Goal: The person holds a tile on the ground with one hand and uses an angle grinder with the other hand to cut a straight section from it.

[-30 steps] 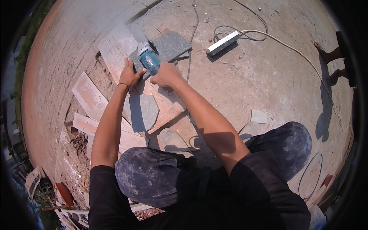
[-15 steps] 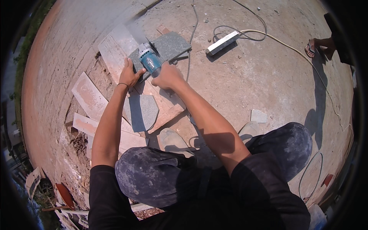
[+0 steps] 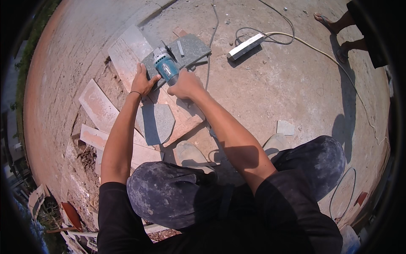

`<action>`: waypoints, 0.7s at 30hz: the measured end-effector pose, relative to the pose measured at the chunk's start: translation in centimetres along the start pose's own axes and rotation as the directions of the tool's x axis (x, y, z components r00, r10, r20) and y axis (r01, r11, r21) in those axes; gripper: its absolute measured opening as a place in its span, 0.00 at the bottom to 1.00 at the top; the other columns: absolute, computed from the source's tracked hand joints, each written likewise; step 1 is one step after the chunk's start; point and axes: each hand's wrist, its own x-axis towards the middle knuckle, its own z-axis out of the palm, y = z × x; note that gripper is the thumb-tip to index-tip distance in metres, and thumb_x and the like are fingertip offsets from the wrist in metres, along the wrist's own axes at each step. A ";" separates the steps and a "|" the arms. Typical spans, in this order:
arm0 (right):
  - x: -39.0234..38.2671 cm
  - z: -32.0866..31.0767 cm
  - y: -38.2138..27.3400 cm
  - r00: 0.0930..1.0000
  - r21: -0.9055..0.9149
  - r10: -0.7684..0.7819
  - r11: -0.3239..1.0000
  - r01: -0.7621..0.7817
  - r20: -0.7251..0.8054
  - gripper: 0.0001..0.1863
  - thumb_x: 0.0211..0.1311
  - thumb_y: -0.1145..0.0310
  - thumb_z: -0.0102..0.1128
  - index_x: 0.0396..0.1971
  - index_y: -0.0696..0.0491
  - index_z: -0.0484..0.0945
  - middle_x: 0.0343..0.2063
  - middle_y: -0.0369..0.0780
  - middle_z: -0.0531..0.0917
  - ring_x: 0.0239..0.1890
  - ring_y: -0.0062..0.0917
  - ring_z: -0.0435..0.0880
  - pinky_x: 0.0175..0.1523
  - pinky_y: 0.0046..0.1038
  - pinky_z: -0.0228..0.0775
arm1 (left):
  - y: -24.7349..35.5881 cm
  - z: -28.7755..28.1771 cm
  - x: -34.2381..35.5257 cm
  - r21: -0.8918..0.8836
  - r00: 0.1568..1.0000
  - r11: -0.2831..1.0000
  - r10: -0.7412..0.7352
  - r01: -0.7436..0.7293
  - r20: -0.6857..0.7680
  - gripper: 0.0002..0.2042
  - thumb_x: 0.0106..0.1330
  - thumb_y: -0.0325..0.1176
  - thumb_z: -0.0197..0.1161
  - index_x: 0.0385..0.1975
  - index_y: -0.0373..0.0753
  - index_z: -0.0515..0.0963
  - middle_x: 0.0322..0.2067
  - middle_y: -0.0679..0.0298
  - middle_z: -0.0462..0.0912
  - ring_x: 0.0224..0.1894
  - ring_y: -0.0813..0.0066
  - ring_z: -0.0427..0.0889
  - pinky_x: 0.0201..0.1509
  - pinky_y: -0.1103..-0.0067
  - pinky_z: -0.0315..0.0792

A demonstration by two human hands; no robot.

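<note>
My right hand [image 3: 186, 84] is wrapped round the rear of a teal angle grinder [image 3: 166, 69], whose silver head lies over a grey-green stone slab [image 3: 196, 49]. A narrow pale strip [image 3: 180, 48] shows on the slab beside the grinder head. My left hand [image 3: 144, 80] grips the slab's near left edge, its thumb pointing toward the grinder. The slab rests on pale boards or tiles [image 3: 127, 48]. Closer to me lies a second grey stone piece [image 3: 163, 122] with cut corners, partly in shadow. The grinder's disc is mostly hidden.
A white power strip [image 3: 246, 47] with looped cables [image 3: 292, 39] lies to the right on the dusty concrete. Another person's feet [image 3: 334, 25] stand at far right. Several long pale tiles [image 3: 99, 103] lie on the left, near broken ground. A small tile piece [image 3: 285, 128] lies by my shoe [image 3: 275, 143].
The dust plume at the grinder head has thinned. The pale strip on the slab now shows. The other person has stepped further into view. My hands have barely moved.
</note>
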 end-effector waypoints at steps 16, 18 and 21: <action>-1.0 0.0 0.5 1.000 -0.011 0.015 1.000 -0.014 0.024 0.39 0.41 0.62 0.68 0.53 0.69 0.68 0.49 0.59 0.79 0.54 0.49 0.79 0.59 0.39 0.72 | -0.1 -0.1 0.0 0.004 1.000 1.000 0.004 -0.004 0.010 0.54 0.61 0.64 0.60 0.69 0.20 0.47 0.71 0.34 0.43 0.71 0.43 0.57 0.73 0.68 0.56; -1.2 -0.2 0.5 1.000 -0.013 0.014 1.000 -0.014 0.027 0.39 0.41 0.61 0.68 0.53 0.69 0.68 0.49 0.59 0.79 0.54 0.49 0.79 0.59 0.39 0.72 | 0.0 -0.1 0.0 0.005 1.000 1.000 0.003 -0.003 0.012 0.54 0.61 0.64 0.60 0.69 0.20 0.47 0.71 0.34 0.43 0.71 0.43 0.57 0.73 0.68 0.56; -1.2 -0.2 0.6 0.999 -0.017 0.012 1.000 -0.012 0.031 0.39 0.41 0.61 0.68 0.53 0.68 0.68 0.49 0.59 0.79 0.55 0.49 0.79 0.59 0.39 0.72 | 0.0 -0.1 0.0 0.006 1.000 1.000 0.003 -0.003 0.014 0.54 0.61 0.64 0.60 0.69 0.20 0.47 0.71 0.34 0.43 0.71 0.42 0.57 0.73 0.68 0.56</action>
